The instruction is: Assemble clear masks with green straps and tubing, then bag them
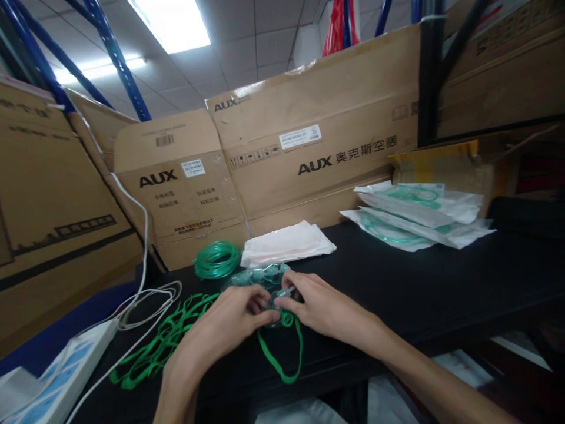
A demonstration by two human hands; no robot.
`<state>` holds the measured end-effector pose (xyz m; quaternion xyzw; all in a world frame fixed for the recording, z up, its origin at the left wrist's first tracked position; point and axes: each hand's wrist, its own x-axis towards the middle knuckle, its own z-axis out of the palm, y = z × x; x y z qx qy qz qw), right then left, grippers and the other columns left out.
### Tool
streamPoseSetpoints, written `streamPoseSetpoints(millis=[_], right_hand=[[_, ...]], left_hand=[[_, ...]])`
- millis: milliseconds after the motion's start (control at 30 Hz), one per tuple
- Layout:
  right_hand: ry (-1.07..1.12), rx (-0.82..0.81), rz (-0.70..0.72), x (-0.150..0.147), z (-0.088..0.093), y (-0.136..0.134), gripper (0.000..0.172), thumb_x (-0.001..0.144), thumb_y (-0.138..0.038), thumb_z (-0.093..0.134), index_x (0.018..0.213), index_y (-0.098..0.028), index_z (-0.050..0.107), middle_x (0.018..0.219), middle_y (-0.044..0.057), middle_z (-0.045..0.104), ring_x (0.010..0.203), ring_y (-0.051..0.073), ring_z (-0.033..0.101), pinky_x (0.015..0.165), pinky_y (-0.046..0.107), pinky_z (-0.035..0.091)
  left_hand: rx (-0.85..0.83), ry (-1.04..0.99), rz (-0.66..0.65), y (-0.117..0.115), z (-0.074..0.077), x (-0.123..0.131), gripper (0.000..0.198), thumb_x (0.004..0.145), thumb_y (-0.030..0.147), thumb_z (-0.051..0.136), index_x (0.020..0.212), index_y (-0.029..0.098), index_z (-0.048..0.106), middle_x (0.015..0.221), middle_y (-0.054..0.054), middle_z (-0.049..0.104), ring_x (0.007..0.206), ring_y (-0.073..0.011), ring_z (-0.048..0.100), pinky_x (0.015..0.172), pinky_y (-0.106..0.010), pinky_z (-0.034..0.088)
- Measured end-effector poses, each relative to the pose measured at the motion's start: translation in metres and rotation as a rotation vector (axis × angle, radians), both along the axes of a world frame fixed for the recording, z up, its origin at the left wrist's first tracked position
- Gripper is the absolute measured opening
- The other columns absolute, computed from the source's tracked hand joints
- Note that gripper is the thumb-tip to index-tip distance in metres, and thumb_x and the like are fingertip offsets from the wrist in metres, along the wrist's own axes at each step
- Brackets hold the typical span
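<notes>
A small clear mask (277,299) with a green elastic strap (302,348) is between my hands, just above the black table. My left hand (241,309) grips its near left side with thumb and fingers. From the other side, my right hand (315,300) pinches the mask near its pale connector piece; the exact contact is partly hidden by the fingers. The strap hangs in a loop below. Just behind my hands lie more clear greenish masks (260,274). A tangle of green elastic straps (170,335) spreads beside my left forearm.
Coiled green tubing (217,260) and flat white pouches (286,246) lie behind the masks. Filled packs (410,215) are stacked at the right. Cardboard panels (309,129) wall off the back. A white cable (145,235) and a blue-and-white box (70,377) are at the left.
</notes>
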<state>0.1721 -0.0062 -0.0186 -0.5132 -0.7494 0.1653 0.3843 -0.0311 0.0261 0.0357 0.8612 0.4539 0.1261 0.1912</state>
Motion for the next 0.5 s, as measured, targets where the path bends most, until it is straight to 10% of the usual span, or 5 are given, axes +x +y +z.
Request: streamPoseSetpoints(millis=[200,500], right_hand=[[0.308,-0.023,0.032,0.006,0.019,0.006,0.020,0.088,-0.037,0.070,0.096,-0.021,0.062,0.084,0.001,0.069,0.079,0.020,0.063,0.067,0.028,0.044],[0.861,0.005,0.069,0.004,0.053,-0.013,0.033,0.086,-0.044,0.072,0.108,-0.019,0.074,0.111,0.009,0.076,0.098,0.023,0.070,0.078,0.032,0.054]], left_hand=[[0.252,-0.253,-0.059,0.002,0.007,0.004,0.031,0.085,0.045,0.073,0.111,0.029,0.076,0.115,-0.004,0.076,0.110,-0.0272,0.068,0.099,-0.034,0.046],[0.411,-0.798,0.156,-0.011,0.018,0.014,0.028,0.089,0.048,0.069,0.100,0.023,0.064,0.099,-0.001,0.071,0.091,-0.0193,0.068,0.078,-0.025,0.052]])
